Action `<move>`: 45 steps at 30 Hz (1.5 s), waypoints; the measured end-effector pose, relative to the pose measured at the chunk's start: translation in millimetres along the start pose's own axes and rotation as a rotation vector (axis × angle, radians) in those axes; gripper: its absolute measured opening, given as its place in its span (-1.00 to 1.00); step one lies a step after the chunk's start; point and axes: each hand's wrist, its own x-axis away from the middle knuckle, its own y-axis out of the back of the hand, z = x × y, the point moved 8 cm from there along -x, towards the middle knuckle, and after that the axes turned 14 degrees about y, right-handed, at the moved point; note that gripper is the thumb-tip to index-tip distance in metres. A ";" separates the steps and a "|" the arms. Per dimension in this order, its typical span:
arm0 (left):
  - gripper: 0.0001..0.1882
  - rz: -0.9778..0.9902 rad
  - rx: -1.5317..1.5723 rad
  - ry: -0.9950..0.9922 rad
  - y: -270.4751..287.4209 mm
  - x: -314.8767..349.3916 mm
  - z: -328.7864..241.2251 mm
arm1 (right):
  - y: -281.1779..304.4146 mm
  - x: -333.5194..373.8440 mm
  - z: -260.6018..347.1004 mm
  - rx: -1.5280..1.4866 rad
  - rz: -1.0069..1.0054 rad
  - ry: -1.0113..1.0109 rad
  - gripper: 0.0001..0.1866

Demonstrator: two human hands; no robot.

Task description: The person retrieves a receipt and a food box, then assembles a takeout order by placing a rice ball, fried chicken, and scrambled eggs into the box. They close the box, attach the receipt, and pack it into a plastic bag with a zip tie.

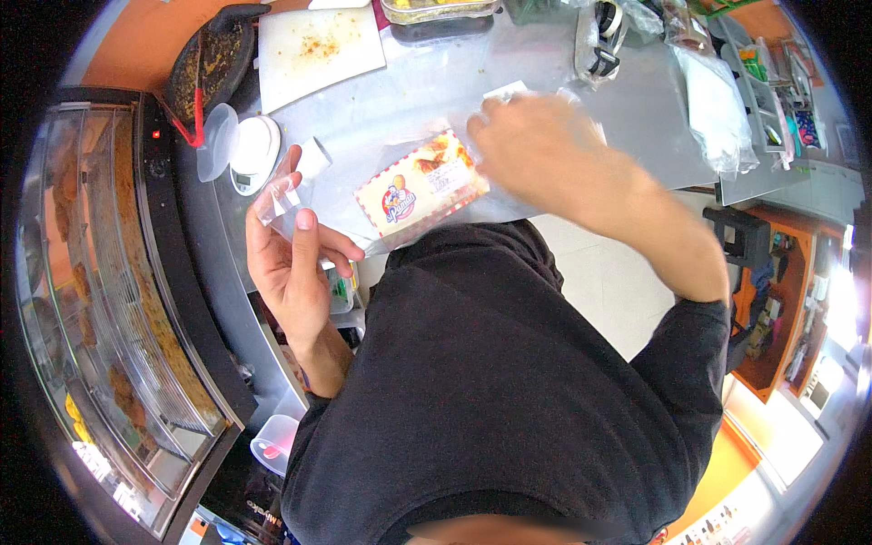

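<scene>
My left hand (292, 272) holds a small piece of clear plastic (280, 202) between thumb and fingers, palm turned up, near the table's front edge. My right hand (531, 145) is smeared by motion over the steel table, just right of a printed food packet (422, 188); its fingers cannot be made out. That packet is white, red and orange and lies slanted between my hands. A white scrap (505, 91) shows beside my right fingertips. Close to my left fingertips is a small white piece (313, 158), its kind unclear.
A white scale (255, 150) and a clear lid (218, 143) stand at left, below a dark stone mortar (213, 59). A crumb-strewn white board (320, 50) lies at the back. Plastic bags (718, 109) hang over the right edge. A glass display case (109, 291) stands far left.
</scene>
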 end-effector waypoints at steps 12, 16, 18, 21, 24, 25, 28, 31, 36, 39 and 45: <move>-0.56 0.023 -0.188 0.063 3.3 32.1 -0.4 | -189.1 98.8 -104.5 -0.244 -0.491 -0.770 -0.19; -0.46 0.012 -0.180 0.132 0.5 34.1 2.5 | -228.5 108.1 -116.9 -0.522 -0.628 -0.786 -0.02; -0.44 0.019 -0.191 0.091 -2.6 31.8 0.6 | -224.6 110.4 -131.4 -0.677 -0.537 -0.808 0.01; -0.44 0.016 -0.208 0.039 -4.8 31.1 -2.1 | -195.2 124.2 -149.6 -0.803 -0.451 -0.811 0.07; -0.45 0.044 -0.220 0.094 -5.6 32.7 -0.4 | -154.1 147.7 -160.2 -0.786 -0.358 -0.779 0.07; -0.46 0.043 -0.233 0.089 -5.2 33.0 -1.9 | -148.6 151.1 -160.5 -0.857 -0.254 -0.780 -0.02; -0.51 0.017 -0.380 -0.005 -2.9 33.2 -12.6 | -115.1 164.0 -151.7 -0.967 -0.072 -0.728 -0.27; -0.54 -0.007 -0.452 -0.029 0.8 32.3 -16.6 | -40.9 163.2 -133.6 -0.839 -0.293 -0.526 -0.54; -0.48 0.054 -0.132 0.059 -0.4 27.5 -5.4 | 44.1 126.0 -44.3 -0.643 -1.230 -0.346 -0.74; -0.46 0.069 -0.038 0.019 -0.6 25.7 -1.8 | 9.9 18.2 21.0 -0.724 -0.948 0.036 -0.74; -0.43 0.085 0.004 -0.008 -2.7 34.9 12.1 | -105.5 -54.9 57.0 -0.885 -0.005 0.199 -0.64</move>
